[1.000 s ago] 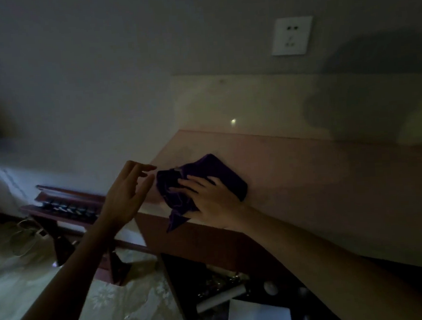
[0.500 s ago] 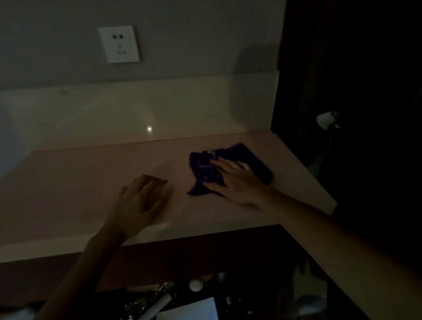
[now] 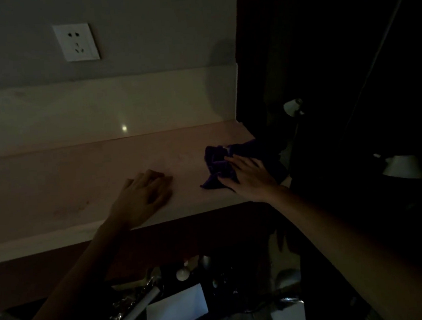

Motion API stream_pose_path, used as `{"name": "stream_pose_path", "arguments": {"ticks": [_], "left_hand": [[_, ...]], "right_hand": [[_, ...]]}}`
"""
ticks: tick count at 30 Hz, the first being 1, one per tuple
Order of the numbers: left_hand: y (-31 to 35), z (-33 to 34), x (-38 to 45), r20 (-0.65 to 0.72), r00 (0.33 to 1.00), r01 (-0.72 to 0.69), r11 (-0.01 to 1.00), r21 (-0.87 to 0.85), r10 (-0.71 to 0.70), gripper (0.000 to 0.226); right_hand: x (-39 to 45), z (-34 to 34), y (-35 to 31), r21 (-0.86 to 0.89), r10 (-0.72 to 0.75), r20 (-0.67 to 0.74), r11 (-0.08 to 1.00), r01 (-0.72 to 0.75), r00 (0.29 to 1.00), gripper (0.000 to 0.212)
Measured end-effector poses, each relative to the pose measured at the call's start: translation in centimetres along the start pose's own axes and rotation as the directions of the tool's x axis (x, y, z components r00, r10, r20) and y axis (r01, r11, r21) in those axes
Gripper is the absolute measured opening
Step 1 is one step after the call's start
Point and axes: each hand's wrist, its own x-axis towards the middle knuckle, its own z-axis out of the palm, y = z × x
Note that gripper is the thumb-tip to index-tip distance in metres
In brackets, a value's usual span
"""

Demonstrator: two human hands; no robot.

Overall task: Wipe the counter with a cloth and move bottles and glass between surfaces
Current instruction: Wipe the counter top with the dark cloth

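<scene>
In dim light a pale pinkish counter point(image 3: 68, 186) runs across the view. A crumpled dark purple cloth point(image 3: 217, 161) lies at the counter's right end, near its edge. My right hand point(image 3: 249, 179) presses flat on the cloth with straight fingers. My left hand point(image 3: 144, 195) rests palm down on the bare counter near the front edge, left of the cloth, holding nothing. No bottles or glass show on the counter.
A pale backsplash point(image 3: 99, 108) and a wall socket point(image 3: 76, 42) sit behind the counter. A dark cabinet side point(image 3: 297, 52) bounds the right end. Below the front edge a dark shelf holds a white card point(image 3: 176, 311), a pale tube point(image 3: 136, 314) and small dim items.
My right hand has slid the cloth from the counter's left corner to its right end. My left hand has come down from the air onto the counter.
</scene>
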Motion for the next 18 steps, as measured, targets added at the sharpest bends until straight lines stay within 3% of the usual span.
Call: {"name": "stream_pose_path", "arguments": {"ticks": [7, 10, 12, 14, 16, 18], "left_hand": [[-0.6, -0.1, 0.3, 0.011, 1.0, 0.021, 1.0, -0.014, -0.021, 0.063], [-0.5, -0.4, 0.2, 0.021, 0.998, 0.057, 0.997, -0.052, -0.056, 0.066], [0.3, -0.8, -0.2, 0.043, 0.995, 0.096, 0.991, -0.096, -0.093, 0.07], [1.6, -0.9, -1.4, 0.018, 0.992, 0.124, 0.981, -0.149, -0.122, 0.066], [3.0, -0.6, -4.9, -0.13, 0.984, 0.098, 0.974, -0.203, -0.126, 0.046], [4.0, 0.8, -10.9, -0.244, 0.958, 0.087, 0.965, -0.248, -0.149, 0.032]], "right_hand": [[0.6, -0.4, -0.5, -0.025, 0.064, 0.059, 0.998, -0.062, 0.996, 0.085], [0.3, -0.6, -0.7, 0.042, 0.082, 0.067, 0.995, -0.085, 0.994, 0.091], [-0.2, -0.5, -1.7, 0.113, 0.079, -0.04, 0.991, -0.074, 0.996, 0.095], [-1.4, -0.1, -4.3, 0.209, 0.048, -0.239, 0.978, 0.003, 0.97, 0.088], [-3.9, 1.3, -8.3, 0.283, -0.053, -0.436, 0.94, 0.192, 0.899, 0.068], [-7.1, 4.2, -12.9, 0.295, -0.143, -0.54, 0.891, 0.346, 0.83, 0.05]]}}
